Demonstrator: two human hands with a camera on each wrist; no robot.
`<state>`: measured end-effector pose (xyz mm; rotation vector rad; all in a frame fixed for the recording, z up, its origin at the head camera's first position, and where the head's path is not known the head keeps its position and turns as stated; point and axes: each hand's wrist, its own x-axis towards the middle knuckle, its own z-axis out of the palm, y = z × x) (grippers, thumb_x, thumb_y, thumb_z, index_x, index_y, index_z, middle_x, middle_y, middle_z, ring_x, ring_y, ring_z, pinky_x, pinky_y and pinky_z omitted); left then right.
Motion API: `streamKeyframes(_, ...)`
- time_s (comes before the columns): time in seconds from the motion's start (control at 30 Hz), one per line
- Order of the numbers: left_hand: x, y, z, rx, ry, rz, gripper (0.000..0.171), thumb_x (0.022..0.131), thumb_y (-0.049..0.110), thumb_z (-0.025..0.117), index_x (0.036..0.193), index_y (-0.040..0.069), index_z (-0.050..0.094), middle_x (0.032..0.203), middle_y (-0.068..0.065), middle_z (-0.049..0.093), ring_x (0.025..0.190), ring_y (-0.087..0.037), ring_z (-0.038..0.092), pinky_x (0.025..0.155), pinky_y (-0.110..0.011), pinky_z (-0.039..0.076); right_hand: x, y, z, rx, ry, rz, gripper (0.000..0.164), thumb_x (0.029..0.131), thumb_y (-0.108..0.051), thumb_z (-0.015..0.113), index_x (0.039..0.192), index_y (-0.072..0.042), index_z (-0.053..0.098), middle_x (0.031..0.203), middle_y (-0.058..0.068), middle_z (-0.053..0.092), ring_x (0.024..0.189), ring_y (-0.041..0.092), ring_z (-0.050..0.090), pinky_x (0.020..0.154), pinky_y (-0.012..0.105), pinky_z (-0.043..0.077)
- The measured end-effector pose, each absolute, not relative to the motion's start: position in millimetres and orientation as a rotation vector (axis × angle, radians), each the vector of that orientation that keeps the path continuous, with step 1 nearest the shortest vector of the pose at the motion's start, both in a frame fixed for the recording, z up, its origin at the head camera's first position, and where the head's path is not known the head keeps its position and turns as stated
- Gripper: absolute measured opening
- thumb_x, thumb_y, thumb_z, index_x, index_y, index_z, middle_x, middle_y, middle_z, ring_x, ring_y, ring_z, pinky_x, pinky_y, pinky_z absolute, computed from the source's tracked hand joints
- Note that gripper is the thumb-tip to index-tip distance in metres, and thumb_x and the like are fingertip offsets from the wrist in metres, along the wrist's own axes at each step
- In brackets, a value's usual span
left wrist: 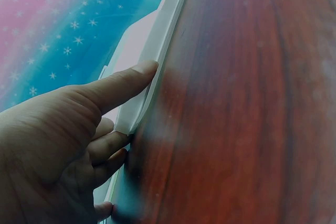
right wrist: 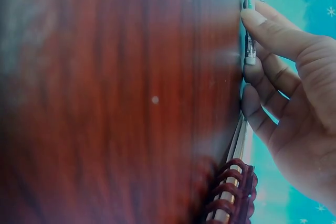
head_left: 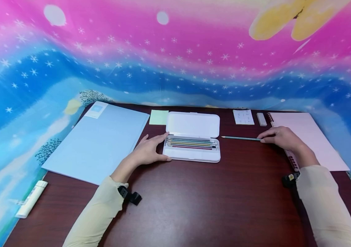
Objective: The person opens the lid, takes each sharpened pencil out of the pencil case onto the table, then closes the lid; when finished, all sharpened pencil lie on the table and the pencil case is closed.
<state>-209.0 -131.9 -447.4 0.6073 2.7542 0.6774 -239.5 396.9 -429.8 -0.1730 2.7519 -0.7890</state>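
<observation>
Pencil [head_left: 241, 138] sits in the grip of the right hand [head_left: 282, 139], pinched by thumb and finger near its back end, so the point sticks out toward the white case [head_left: 191, 159]. The left hand [head_left: 147, 149] touches the case's left end, thumb in front, finger behind, spread wide, maybe to stop it sliding. The lid [head_left: 193, 125] is folded back, so more pencils [head_left: 191, 144] show inside. The pinched one reaches left from the grip, tip just beside the case; I can't tell if it touches the surface [head_left: 209, 202].
</observation>
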Motion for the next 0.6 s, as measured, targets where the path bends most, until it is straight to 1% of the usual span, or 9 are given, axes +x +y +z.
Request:
streamKeyframes(0.33, -210.2, -133.5, -447.6, 0.601, 2.754, 0.682, 0.103, 0.082, 0.055, 0.079, 0.163, 0.022, 0.026, 0.163, -0.007, 0.039, 0.153, -0.026, 0.034, 0.129, -0.057, 0.007, -243.6, 394.5, -430.2, -0.15, 2.713, -0.82, 0.025, 0.097, -0.031, 0.069, 0.116, -0.018, 0.079, 0.131, 0.017, 0.066, 0.119, 0.033, 0.059, 0.088, 0.034, 0.051)
streamKeyframes(0.6, -209.5, -131.8, -448.1, 0.607, 2.753, 0.67, 0.103, 0.082, 0.055, 0.079, 0.163, 0.021, 0.025, 0.163, -0.008, 0.039, 0.152, -0.026, 0.035, 0.128, -0.058, 0.007, -242.9, 394.5, -431.7, -0.17, 2.718, -0.809, 0.025, 0.098, -0.03, 0.069, 0.117, -0.017, 0.078, 0.13, 0.017, 0.067, 0.112, 0.028, 0.059, 0.081, 0.029, 0.051)
